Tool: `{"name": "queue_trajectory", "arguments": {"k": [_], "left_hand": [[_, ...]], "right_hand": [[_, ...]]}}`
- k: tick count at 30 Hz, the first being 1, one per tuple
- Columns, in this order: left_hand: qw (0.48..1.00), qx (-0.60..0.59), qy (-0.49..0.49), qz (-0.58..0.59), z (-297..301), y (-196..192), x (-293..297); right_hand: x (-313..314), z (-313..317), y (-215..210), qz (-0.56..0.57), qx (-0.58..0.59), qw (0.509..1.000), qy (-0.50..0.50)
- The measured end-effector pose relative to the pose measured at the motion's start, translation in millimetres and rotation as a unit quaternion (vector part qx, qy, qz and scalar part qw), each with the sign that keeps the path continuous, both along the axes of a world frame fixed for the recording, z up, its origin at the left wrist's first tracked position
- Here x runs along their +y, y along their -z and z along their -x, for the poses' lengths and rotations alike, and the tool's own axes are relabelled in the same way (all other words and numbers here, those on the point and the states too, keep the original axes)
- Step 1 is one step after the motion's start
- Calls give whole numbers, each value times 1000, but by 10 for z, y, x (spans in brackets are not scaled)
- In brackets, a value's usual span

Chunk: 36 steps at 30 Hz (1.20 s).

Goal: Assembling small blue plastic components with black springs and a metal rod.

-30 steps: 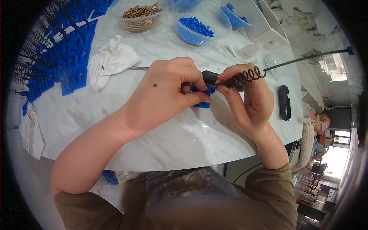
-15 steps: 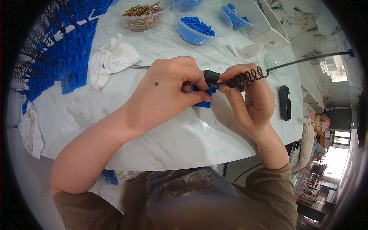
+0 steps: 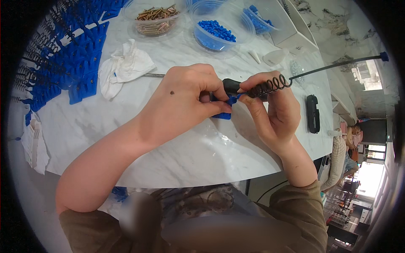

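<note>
My left hand (image 3: 185,90) is closed, thumb and fingers pinching a small blue plastic piece (image 3: 222,115) over the table. My right hand (image 3: 276,109) grips the near end of a black coil spring (image 3: 272,86), with a thin blue bit between thumb and finger meeting the blue piece. From the coil a long dark rod runs out to the right, ending in a blue tip (image 3: 383,56). Just behind the fingers lies a black handle (image 3: 232,86), partly covered by my hands. A metal shaft (image 3: 152,75) shows between my left hand and a crumpled white tissue (image 3: 126,63).
Many blue parts with black springs (image 3: 82,63) crowd the left side. Along the back stand clear tubs of brass-coloured screws (image 3: 154,25) and small blue pieces (image 3: 217,36). A white box (image 3: 295,36) stands at the back right, a black case (image 3: 313,114) near the right edge.
The spring and my right hand have shifted very slightly left, and the rod's blue tip is a touch higher. Both grips stay the same.
</note>
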State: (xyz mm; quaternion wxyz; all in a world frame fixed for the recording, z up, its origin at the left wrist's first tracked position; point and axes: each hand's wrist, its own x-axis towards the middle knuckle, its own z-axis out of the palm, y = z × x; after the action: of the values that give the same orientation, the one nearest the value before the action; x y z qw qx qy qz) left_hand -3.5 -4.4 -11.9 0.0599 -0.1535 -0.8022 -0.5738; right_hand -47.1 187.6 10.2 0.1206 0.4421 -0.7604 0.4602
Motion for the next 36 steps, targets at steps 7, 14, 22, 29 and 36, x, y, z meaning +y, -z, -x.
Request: {"name": "queue_trajectory", "arguments": {"k": [7,14,22,29,36], "left_hand": [[1000,-9,1,-4,11,27,7],[1000,-10,2,13,12,5,-4],[1000,-3,2,19,13,4,-3],[1000,-6,6,15,20,2,-5],[1000,-12,5,4,15,9,-6]], "right_hand": [[14,13,9,-11,9,1000,2],[-7,10,27,11,9,1000,-6],[-9,-7,10,-5,6,1000,3],[-2,3,31,10,-3,1000,-1],[2,-9,12,2,-20,1000,5]]}}
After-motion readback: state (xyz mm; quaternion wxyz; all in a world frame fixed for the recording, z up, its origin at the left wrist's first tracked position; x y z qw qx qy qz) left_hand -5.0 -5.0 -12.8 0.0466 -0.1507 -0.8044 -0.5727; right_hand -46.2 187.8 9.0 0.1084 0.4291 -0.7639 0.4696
